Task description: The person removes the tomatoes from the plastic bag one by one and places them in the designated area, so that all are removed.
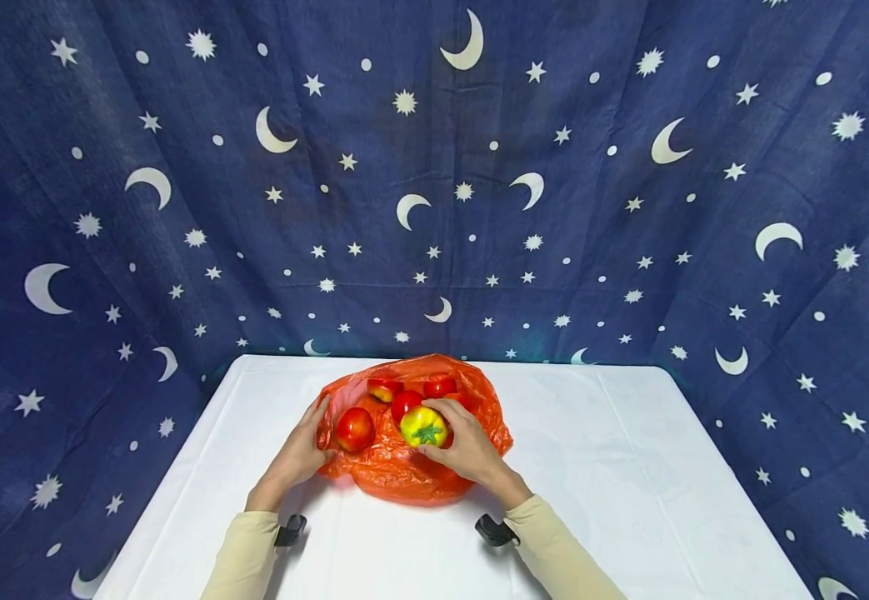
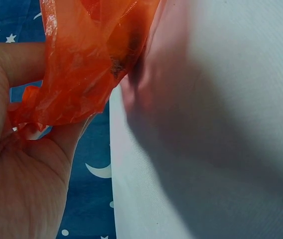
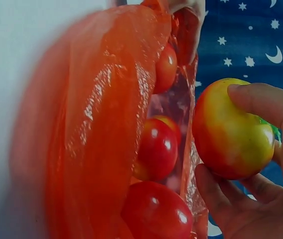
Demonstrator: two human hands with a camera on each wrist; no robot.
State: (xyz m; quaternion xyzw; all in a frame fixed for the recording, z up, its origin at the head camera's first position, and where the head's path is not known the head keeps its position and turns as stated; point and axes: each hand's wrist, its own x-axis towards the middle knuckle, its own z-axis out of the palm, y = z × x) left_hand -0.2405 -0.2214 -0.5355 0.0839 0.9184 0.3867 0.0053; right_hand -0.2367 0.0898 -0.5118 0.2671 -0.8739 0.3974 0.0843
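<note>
A yellow-and-red tomato (image 1: 419,423) with a green star-shaped leafy top is in my right hand (image 1: 470,446), pinched between thumb and fingers. In the right wrist view the tomato (image 3: 231,132) is up beside the mouth of an orange-red plastic bag (image 3: 99,134). My left hand (image 1: 301,450) holds the left edge of the bag (image 1: 412,483), thumb on the near side and fingers on the far side. Several shiny red fruits lie in the open bag, among them a round one (image 1: 355,429) near the left hand and a red-and-yellow one (image 1: 385,390) behind.
The bag lies on a table with a white cloth (image 1: 591,467). A dark blue curtain (image 1: 434,250) with moons and stars hangs behind the table and along both sides. Each wrist wears a black camera, the left one (image 1: 291,531) and the right one (image 1: 496,531).
</note>
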